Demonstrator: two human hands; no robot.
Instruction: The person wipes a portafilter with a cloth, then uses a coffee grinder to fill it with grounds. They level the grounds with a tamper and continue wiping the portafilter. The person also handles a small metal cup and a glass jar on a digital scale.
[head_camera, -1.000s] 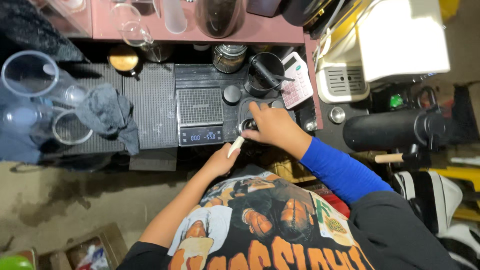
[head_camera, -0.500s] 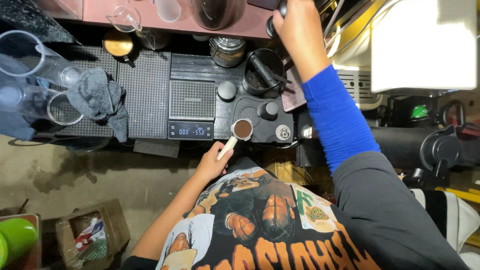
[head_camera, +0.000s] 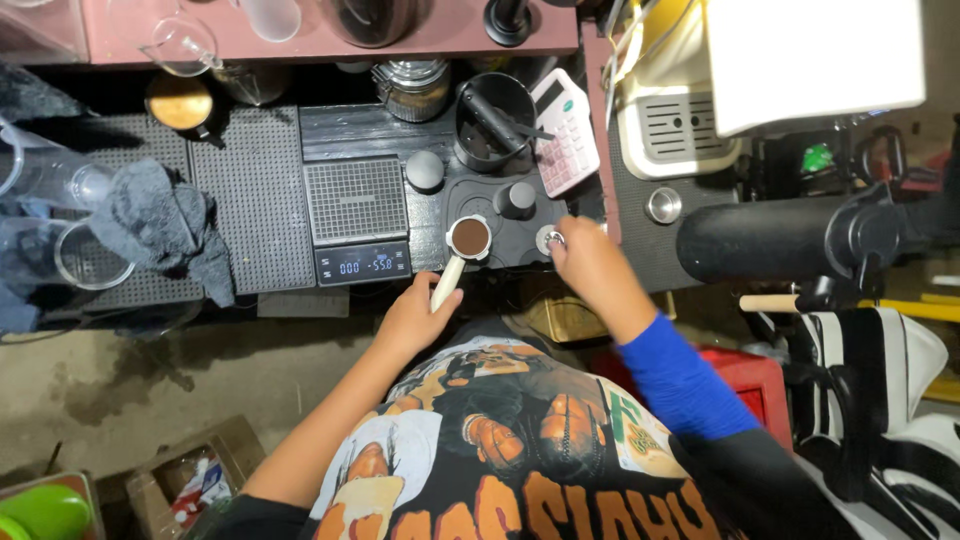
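The right hand (head_camera: 590, 265) has dropped from the far shelf, pinching a small metal piece (head_camera: 551, 240). Left hand (head_camera: 415, 320) grips the portafilter (head_camera: 462, 250) handle; basket points far, just left of the right hand.

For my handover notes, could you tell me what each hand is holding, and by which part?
The left hand holds the portafilter by its pale handle. The right hand grips a small metal tool from above.

Brown grounds fill my portafilter (head_camera: 468, 238), its handle cream-white. Black grid-patterned scale (head_camera: 356, 215) to the left, grey cloth (head_camera: 165, 225) further left. My right sleeve (head_camera: 680, 385) is bright blue, and the calculator (head_camera: 566, 130) far off is pink-white.
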